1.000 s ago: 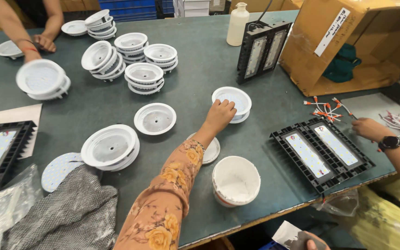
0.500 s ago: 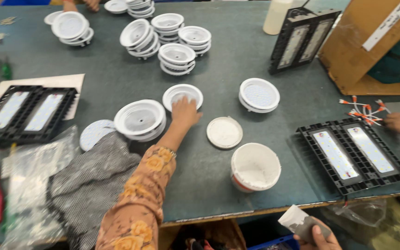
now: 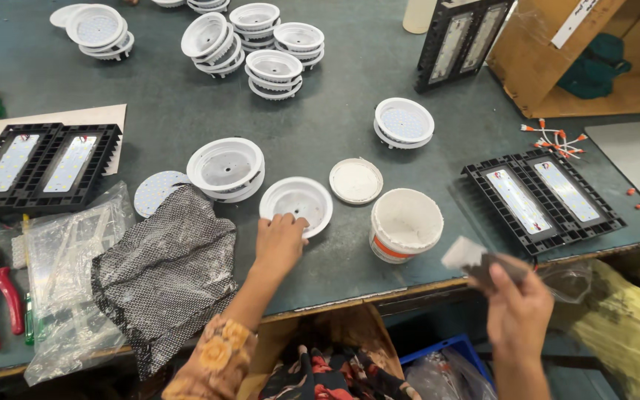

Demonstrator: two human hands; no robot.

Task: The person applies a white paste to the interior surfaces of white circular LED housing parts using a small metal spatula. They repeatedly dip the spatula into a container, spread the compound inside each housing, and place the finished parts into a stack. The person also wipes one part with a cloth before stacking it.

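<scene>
Gripping the near rim of the white round housing (image 3: 296, 204) with left hand (image 3: 278, 243), fingers curled over its edge, steadying it just left of the white tub (image 3: 406, 224). Pinching a small blurred packet (image 3: 475, 261) in right hand (image 3: 518, 311), off the tabletop (image 3: 335, 133) edge, right of that tub.

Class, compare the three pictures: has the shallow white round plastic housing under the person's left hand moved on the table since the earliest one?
Yes. The shallow white round plastic housing has been drawn toward the table's near edge, now beside the white plastic bucket, under the left hand.

We look steeply down from one head-worn camera at the green worktable (image 3: 350, 96), facing its far side, near edge close below us. Both hands show low in frame; only one view.
</scene>
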